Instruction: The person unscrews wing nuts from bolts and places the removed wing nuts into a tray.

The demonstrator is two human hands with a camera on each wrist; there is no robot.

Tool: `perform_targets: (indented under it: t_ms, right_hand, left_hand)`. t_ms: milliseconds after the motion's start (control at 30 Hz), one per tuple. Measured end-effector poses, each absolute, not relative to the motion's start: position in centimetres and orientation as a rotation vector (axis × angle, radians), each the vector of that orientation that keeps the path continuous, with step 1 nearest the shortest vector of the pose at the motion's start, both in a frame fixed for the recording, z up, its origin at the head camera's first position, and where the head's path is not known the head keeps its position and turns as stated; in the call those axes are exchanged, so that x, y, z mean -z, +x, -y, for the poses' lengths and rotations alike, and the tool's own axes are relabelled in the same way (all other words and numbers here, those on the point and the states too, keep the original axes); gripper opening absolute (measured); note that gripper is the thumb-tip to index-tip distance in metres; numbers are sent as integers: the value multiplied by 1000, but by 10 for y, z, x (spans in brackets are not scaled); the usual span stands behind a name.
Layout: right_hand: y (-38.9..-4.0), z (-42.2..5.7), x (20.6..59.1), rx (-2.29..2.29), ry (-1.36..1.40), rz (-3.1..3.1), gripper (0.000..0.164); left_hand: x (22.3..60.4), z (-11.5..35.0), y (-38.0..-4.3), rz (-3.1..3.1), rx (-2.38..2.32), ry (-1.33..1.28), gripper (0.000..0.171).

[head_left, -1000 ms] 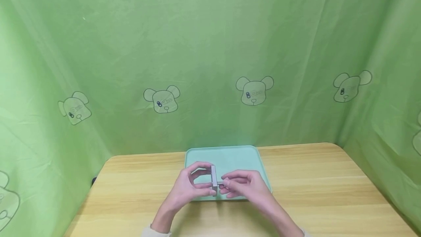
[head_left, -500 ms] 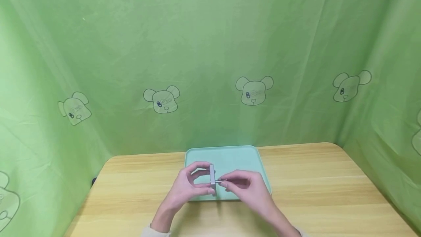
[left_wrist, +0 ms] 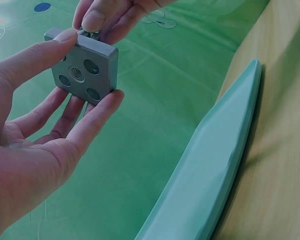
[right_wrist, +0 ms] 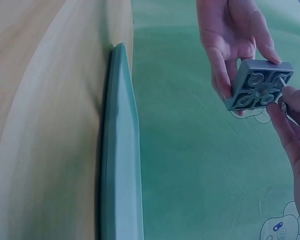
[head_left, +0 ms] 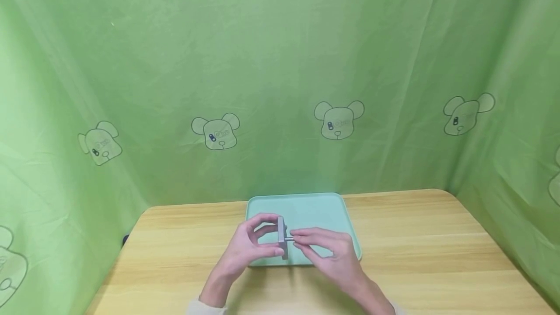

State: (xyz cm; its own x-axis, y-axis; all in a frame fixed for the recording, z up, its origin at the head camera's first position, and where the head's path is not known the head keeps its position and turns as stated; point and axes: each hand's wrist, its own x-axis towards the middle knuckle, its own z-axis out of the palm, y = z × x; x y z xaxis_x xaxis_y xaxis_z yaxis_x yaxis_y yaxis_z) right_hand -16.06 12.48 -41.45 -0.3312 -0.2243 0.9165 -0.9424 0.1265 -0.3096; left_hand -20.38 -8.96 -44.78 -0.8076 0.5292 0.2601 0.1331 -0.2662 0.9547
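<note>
Above the tray, my left hand (head_left: 242, 247) grips a grey square plate (head_left: 281, 230) by its edges, thumb on the near edge and fingers opposite. In the left wrist view, one face of the plate (left_wrist: 82, 67) has a threaded centre hole and round corner holes. The other face (right_wrist: 255, 95), seen from the right wrist, is ribbed with curved hollows. My right hand (head_left: 334, 252) pinches a thin metal screw (right_wrist: 281, 82) between thumb and fingers. Its threaded end meets one corner of the ribbed face; the fingers cover its head.
A mint-green tray (head_left: 310, 213) lies on the wooden table (head_left: 192, 247) near the back edge, beneath the hands. A green curtain (head_left: 280, 72) printed with bear heads surrounds the table at the back and sides.
My right fingers have shifted their pinch on the screw and now lie straighter. The plate has moved slightly left and up, still held in my left hand.
</note>
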Motion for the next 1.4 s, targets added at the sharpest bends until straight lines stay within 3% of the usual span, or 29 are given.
perform_targets:
  t_ms: [300,533,700,900,1400]
  right_hand:
    - [-157,-127,417,-1413,1062,1842,36]
    - [-165,-137,436,-1931,689,2099,21]
    - [-168,-142,436,-2270,455,2162,27]
    - [-168,-145,433,-2492,379,2235,35]
    - [-169,-148,435,-2590,334,2252,36]
  left_hand:
    - [448,89,-203,-1704,-2171,816,62]
    - [446,88,-202,-1700,-2176,808,63]
    - [446,86,-201,-1761,-2149,812,65]
    - [445,84,-199,-1846,-2110,875,64]
    - [446,81,-199,-1889,-2075,923,63]
